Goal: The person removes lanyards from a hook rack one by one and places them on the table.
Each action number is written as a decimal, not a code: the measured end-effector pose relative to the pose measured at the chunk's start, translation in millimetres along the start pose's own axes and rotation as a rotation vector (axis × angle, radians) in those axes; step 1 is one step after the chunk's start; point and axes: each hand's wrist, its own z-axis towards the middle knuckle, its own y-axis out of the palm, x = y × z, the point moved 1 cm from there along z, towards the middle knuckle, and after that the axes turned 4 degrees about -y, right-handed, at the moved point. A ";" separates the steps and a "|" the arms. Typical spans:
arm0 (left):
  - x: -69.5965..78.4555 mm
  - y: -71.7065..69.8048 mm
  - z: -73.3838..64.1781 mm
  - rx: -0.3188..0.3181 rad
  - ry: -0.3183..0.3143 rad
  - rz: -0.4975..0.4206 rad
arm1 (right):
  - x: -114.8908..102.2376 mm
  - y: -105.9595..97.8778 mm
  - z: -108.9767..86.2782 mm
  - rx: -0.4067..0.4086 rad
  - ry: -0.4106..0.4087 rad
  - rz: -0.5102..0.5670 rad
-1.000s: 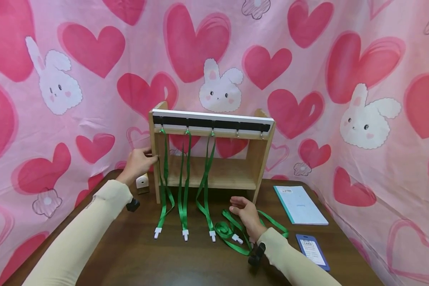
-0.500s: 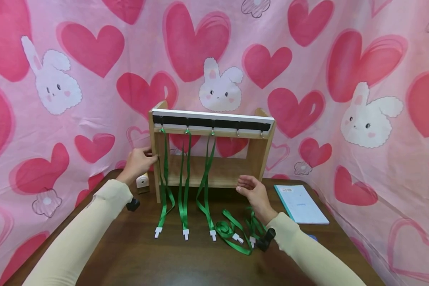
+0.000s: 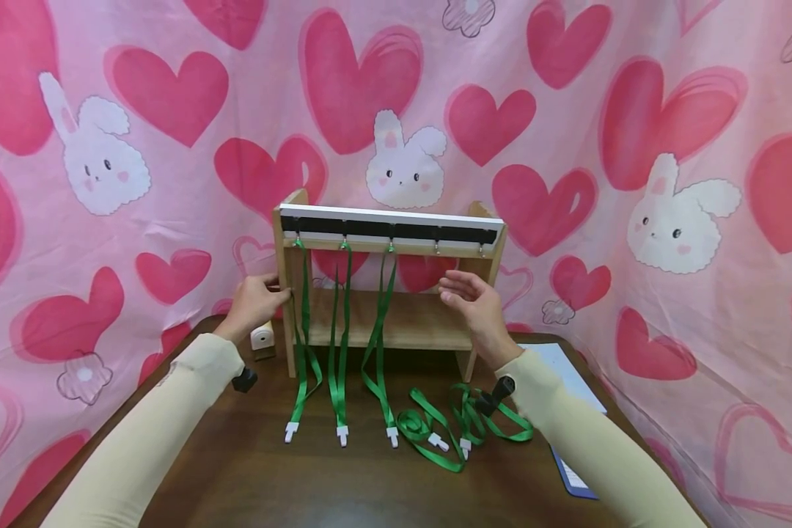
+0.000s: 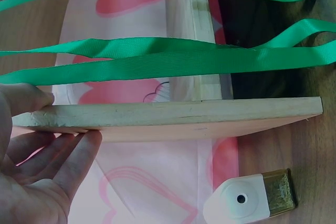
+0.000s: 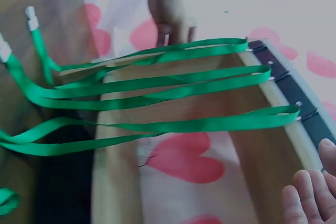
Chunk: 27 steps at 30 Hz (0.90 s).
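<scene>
A wooden shelf (image 3: 402, 317) stands on the desk, with a black-and-white hook strip (image 3: 369, 226) along its top front. Three green lanyards (image 3: 378, 345) hang from hooks on its left and middle, their white clips reaching toward the desk. My left hand (image 3: 254, 302) grips the shelf's left side panel (image 4: 210, 109), thumb on one face and fingers on the other. My right hand (image 3: 480, 312) is raised in front of the shelf's right part, fingers loosely bent and holding nothing. Two more green lanyards (image 3: 429, 422) lie loose on the desk below it.
A white-and-blue booklet (image 3: 554, 361) lies at the right, partly behind my sleeve. A blue card holder (image 3: 570, 480) is mostly covered by the right forearm. Left of the shelf sits a small white object (image 4: 241, 199) with a dark end. A pink heart-patterned cloth (image 3: 396, 66) hangs behind.
My right hand has risen from beside the loose lanyards to the shelf's upper right, uncovering those lanyards. The left hand keeps its grip on the side panel.
</scene>
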 end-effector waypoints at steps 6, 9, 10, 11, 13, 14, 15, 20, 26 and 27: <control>-1.7 1.4 1.0 0.007 -0.002 0.001 | -16.2 11.0 15.4 -0.006 -0.015 -0.012; -2.1 1.7 0.8 0.008 0.000 -0.001 | -22.2 16.3 20.5 -0.032 0.000 -0.046; -2.3 1.7 1.0 0.009 -0.002 -0.001 | -23.8 18.1 22.0 -0.041 0.007 -0.059; -2.2 1.7 0.9 0.006 -0.001 -0.003 | -25.4 20.2 23.3 -0.049 0.014 -0.070; -2.6 1.3 0.9 0.004 -0.002 -0.005 | -27.6 24.7 26.0 -0.068 0.025 -0.090; -2.4 1.0 0.7 0.003 -0.004 -0.007 | -28.1 27.1 27.3 -0.073 0.032 -0.100; -2.6 0.8 0.9 0.000 -0.005 -0.009 | -28.3 29.6 28.6 -0.077 0.036 -0.105; -1.8 0.0 0.2 -0.013 -0.009 -0.020 | -25.3 42.1 34.7 -0.100 0.032 -0.146; -2.1 -0.6 1.1 -0.010 -0.009 -0.016 | -22.6 55.8 40.6 -0.092 0.018 -0.222; -2.2 -0.7 1.5 -0.008 -0.009 -0.014 | -22.3 57.6 41.6 -0.087 0.018 -0.228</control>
